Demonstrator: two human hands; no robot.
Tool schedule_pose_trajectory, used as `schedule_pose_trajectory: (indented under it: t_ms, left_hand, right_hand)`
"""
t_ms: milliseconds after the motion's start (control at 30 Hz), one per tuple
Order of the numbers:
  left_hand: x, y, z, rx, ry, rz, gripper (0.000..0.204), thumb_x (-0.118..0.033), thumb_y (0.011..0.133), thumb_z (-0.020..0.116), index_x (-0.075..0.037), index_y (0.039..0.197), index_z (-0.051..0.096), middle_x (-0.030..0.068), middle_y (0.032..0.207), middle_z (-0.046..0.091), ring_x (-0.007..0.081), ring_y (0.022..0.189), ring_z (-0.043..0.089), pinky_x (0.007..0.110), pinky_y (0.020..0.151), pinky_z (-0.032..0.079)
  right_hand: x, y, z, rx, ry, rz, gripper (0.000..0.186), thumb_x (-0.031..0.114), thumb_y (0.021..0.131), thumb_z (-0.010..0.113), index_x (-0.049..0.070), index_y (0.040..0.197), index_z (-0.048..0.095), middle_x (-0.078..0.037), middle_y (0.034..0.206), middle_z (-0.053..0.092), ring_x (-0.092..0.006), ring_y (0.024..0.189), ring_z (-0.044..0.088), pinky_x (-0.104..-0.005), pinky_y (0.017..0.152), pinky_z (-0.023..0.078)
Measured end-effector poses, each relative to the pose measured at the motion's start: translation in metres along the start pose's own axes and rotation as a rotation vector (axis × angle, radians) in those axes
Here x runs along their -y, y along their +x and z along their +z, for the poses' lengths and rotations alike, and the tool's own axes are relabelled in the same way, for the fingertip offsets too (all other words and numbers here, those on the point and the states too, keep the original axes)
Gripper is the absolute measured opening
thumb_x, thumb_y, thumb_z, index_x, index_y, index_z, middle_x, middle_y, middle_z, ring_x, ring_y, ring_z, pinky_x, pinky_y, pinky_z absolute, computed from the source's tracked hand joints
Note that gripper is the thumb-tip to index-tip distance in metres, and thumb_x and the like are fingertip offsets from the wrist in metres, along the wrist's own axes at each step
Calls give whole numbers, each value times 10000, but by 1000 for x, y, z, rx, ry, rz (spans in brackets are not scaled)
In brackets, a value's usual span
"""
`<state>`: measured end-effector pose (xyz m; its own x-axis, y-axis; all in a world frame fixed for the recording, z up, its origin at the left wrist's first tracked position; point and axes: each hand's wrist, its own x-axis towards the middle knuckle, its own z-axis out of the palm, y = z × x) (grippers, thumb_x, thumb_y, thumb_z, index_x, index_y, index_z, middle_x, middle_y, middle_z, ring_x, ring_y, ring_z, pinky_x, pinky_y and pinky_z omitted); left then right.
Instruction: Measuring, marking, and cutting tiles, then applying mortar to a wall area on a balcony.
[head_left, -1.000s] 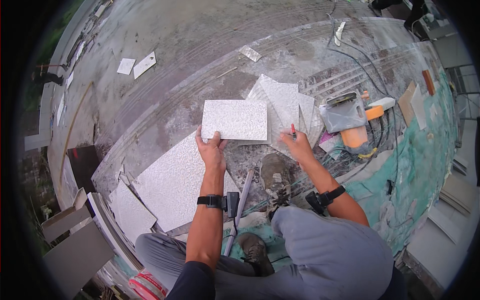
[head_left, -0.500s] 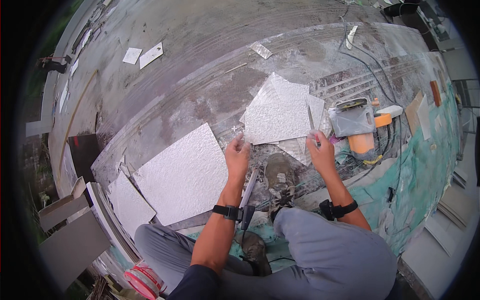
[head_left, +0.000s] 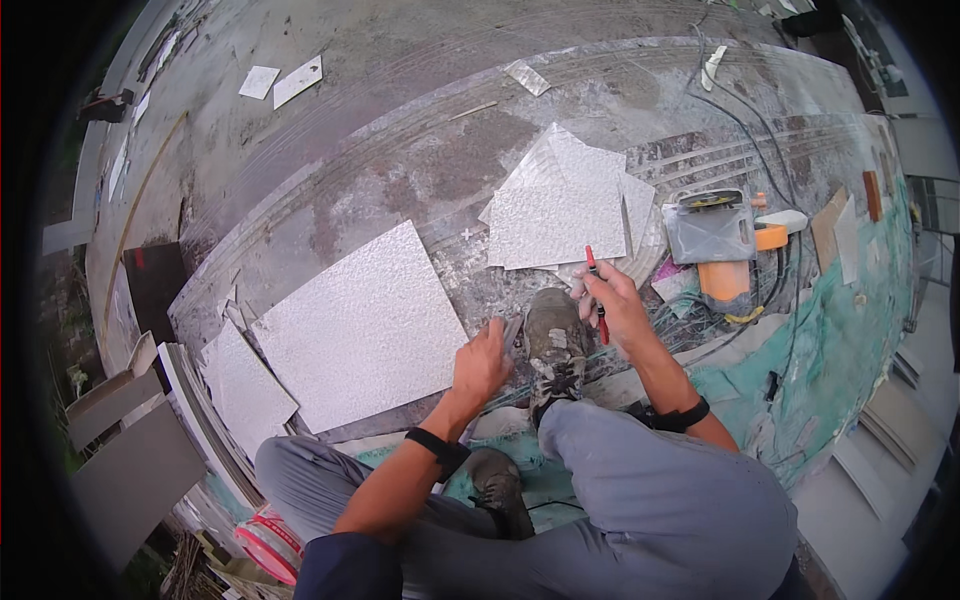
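Observation:
In my right hand (head_left: pixel 618 300) is a slim red and black pen (head_left: pixel 591 262), pinched between the fingers and held almost upright. It is in front of a stack of white textured tiles (head_left: pixel 560 215), whose near edge lies just beyond the fingers. My left hand (head_left: pixel 482 360) is closed around a narrow grey strip (head_left: pixel 513 332), mostly hidden by the fingers, beside my shoe (head_left: pixel 555 335). Left of that hand a large white textured board (head_left: pixel 360 330) lies flat on the ground.
An angle grinder with a clear guard and orange body (head_left: pixel 715 240) lies right of the stack, its cable (head_left: pixel 740 120) running away. Green netting (head_left: pixel 830 330) covers the right side. Offcuts (head_left: pixel 298 80) lie far left. A red-and-white bucket (head_left: pixel 270 545) stands at lower left.
My left hand has dropped away from the tile stack and closed on the grey strip. My right hand has come off the tile edge, moved left and nearer, with the pen now plainly showing.

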<state>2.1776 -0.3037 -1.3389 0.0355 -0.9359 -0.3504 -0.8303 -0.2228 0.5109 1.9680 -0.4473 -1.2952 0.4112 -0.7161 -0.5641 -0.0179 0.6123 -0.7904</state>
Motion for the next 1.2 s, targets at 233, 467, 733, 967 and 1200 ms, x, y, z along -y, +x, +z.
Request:
schedule_pose_trajectory:
  t_ms: [233, 467, 733, 967, 1200]
  left_hand:
    - [19, 59, -60, -200, -478, -163, 435, -74, 803, 607, -40, 1229, 527, 66, 788, 568, 179, 656, 562, 346, 619, 461]
    - [-11, 54, -82, 242, -1095, -148, 437, -379, 887, 722, -27, 1126, 622, -42, 742, 552, 57, 635, 445, 228, 576, 360]
    - [21, 30, -79, 493, -1244, -234, 228, -281, 938, 671, -58, 889, 660, -15, 704, 587, 56, 559, 450, 213, 506, 347]
    - [13, 40, -62, 122, -694, 9, 232, -219, 947, 627, -3, 863, 620, 64, 668, 576, 164, 627, 546, 340, 592, 437]
    - [85, 0, -43, -63, -244, -258, 263, -253, 917, 635, 8, 911, 603, 199, 747, 652, 384, 728, 638, 443, 661, 473]
  right_hand:
    - [7, 4, 17, 89, 80, 15, 290, 186, 1009, 453, 50, 1259, 509, -71, 854, 629, -75, 617, 540, -215, 538, 420]
    - [-8, 6, 35, 515, 172, 169, 312, 231, 981, 430, 31, 1213, 485, -206, 1026, 673, -168, 627, 646, -259, 493, 495]
    - [-23, 1, 66, 442, 517, 273, 296, 336, 1023, 421, 68, 1086, 532, -175, 915, 700, -208, 635, 670, -272, 530, 507]
    - [-33, 13, 64, 264, 551, 379, 293, 388, 1037, 419, 122, 980, 525, -72, 720, 683, -148, 515, 604, -254, 477, 435]
    - [-34, 37, -33, -114, 822, 114, 312, 425, 1023, 462, 128, 958, 528, -60, 720, 667, -122, 558, 612, -243, 475, 407]
